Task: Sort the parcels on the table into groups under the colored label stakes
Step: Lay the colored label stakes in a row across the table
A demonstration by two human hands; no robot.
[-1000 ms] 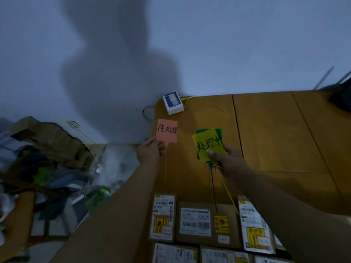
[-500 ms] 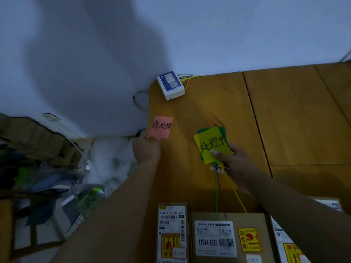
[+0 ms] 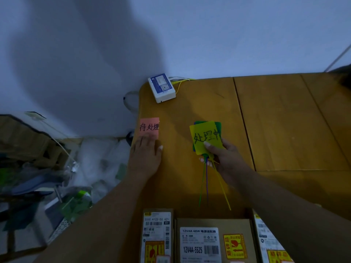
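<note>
Pink label stake (image 3: pixel 149 127) lies flat near table's (image 3: pixel 275 120) left edge, left hand (image 3: pixel 145 154) spread flat, fingers on its lower end; right hand (image 3: pixel 223 155) pinches yellow stake (image 3: pixel 206 136) atop green one (image 3: pixel 218 124), stems hanging; parcels (image 3: pixel 212 242) along near edge.

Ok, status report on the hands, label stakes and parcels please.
Left hand flat on pink paper label stake, at table edge. Right hand gripping yellow-fronted bunch of label stakes. Brown cardboard parcels unsorted, near edge. Nothing blocking.
</note>
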